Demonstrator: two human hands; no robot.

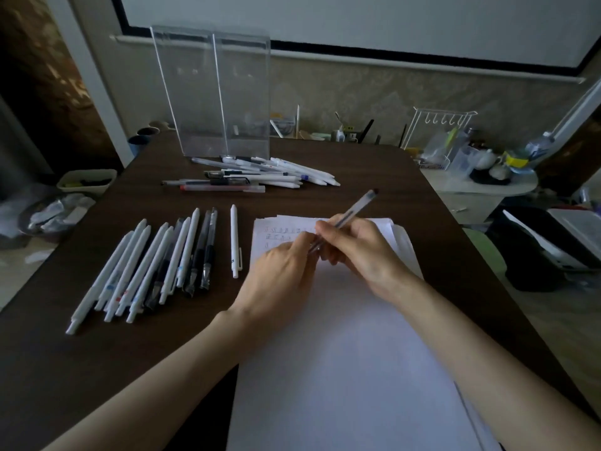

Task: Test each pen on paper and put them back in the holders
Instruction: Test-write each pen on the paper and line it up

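Head view: the right hand [357, 252] grips a clear pen [354, 209] around its middle, with the dark end pointing up and to the far right. The left hand [279, 271] pinches the low end of the same pen, maybe at a cap (its fingers hide that bit). Both hands are just over the paper [341, 353], near a few small test marks at its far edge.

I think the pen is light, hard and smooth, so it could slip. Holding it low near the tip with a soft squeeze looks best.

Just left of the paper lies one white pen [234, 239]. Farther left, a row of pens [146, 265] lies side by side on the dark table [97, 369]. Farther away sits a loose pile of pens [260, 177]. Behind it stand the clear holders [211, 92], which seem to have no pens in them.
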